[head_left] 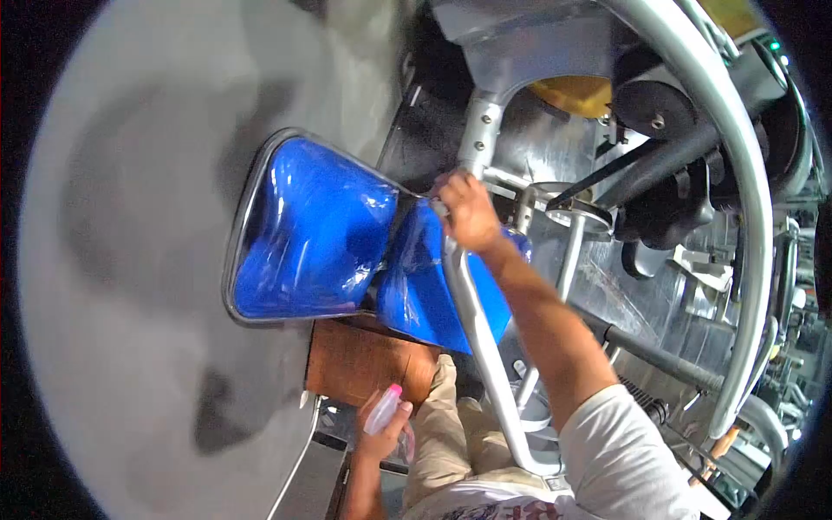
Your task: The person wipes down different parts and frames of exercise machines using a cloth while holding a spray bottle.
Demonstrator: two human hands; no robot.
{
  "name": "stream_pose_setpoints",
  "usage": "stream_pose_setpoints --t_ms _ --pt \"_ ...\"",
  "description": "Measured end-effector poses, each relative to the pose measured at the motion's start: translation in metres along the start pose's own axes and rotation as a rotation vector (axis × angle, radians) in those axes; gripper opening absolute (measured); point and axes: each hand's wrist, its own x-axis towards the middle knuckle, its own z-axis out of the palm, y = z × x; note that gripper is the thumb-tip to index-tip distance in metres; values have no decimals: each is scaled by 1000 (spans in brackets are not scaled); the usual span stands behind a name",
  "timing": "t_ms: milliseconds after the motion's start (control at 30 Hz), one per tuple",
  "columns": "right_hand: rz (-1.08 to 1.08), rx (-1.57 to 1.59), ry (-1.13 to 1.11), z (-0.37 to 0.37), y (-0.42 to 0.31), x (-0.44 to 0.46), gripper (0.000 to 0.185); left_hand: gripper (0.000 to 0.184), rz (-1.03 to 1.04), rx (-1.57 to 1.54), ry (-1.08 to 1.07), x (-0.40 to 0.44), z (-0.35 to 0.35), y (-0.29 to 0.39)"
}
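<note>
My right hand (468,211) is closed around the upper part of a silver metal tube (477,321), beside a blue padded seat (446,282). Its fingertips are partly hidden, and I cannot make out whether a cloth lies under them. Low in the view, my left hand (386,429) holds a small translucent plastic bottle (380,416) with a pink top. The bottle is tilted, and the fingers hide part of it. A blue backrest (316,230) with a dark rim joins the seat on the left; its covering looks shiny, like plastic film.
A brown wooden box or panel (368,360) stands below the seat. A large curved silver frame (752,208) arches at the right, with black padded rollers (654,108) inside it. A grey wall or floor surface (139,260) fills the left. More gym equipment stands at the far right.
</note>
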Motion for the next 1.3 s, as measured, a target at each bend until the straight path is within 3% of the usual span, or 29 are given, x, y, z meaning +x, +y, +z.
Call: stream_pose_setpoints --t_ms 67,200,267,333,367,500,700,833,967,1067,1133,1200,1300 --pt "249 45 99 -10 -35 -24 48 18 -40 -72 14 17 11 25" --pt "382 350 218 6 -65 -128 45 20 88 78 51 63 32 81" --pt "370 418 154 -20 -83 -190 45 20 198 121 111 96 46 88" --pt "461 537 -50 -44 -94 -259 52 20 442 301 174 126 61 107" --pt "446 546 -46 -62 -100 -284 52 20 549 398 195 137 66 116" --pt "691 493 -78 -64 -115 -335 48 24 648 546 296 171 96 120" --pt "654 621 -28 -41 -82 -248 32 34 659 521 556 209 132 72" --pt "509 634 336 -18 -34 -124 36 36 634 363 686 205 151 61" --pt "501 495 368 -34 6 -13 33 46 501 297 773 200 170 47" --pt "380 276 75 -24 21 -8 34 55 445 261 859 201 189 27" --pt "323 454 152 -14 20 -27 34 59 316 222 860 195 195 25" --pt "274 663 248 -2 8 -61 31 61 342 190 887 203 196 23" --pt "379 930 200 -3 -28 -139 25 62 254 144 837 205 195 23"
